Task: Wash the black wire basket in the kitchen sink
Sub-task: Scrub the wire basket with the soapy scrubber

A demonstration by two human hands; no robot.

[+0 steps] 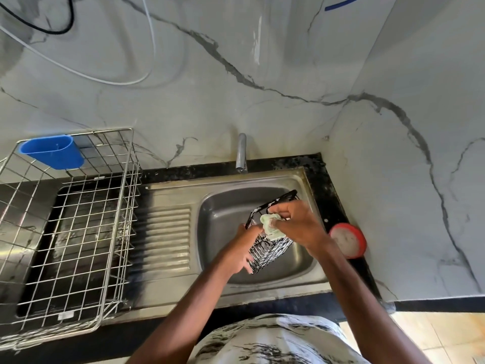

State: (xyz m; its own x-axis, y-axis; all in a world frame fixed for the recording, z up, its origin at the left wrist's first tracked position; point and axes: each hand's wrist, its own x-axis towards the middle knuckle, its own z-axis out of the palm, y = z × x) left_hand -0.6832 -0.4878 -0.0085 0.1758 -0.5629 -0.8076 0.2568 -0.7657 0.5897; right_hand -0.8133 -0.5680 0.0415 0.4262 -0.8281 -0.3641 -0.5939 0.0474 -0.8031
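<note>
Suds are coating the black wire basket (273, 249), tilting over the sink (223, 211). The left hand (242, 252) is curling its fingers round the basket's side at 7 o'clock. The right hand (299, 224) is pinching a green scrubber (270, 227) against its rim.

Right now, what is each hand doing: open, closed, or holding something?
Left hand: holding the soapy black wire basket by its side.
Right hand: closed on a pale green sponge, pressed to the basket's top edge.

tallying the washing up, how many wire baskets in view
2: the black wire basket held over the sink; the steel wire basket to its left. None appears hidden.
</note>
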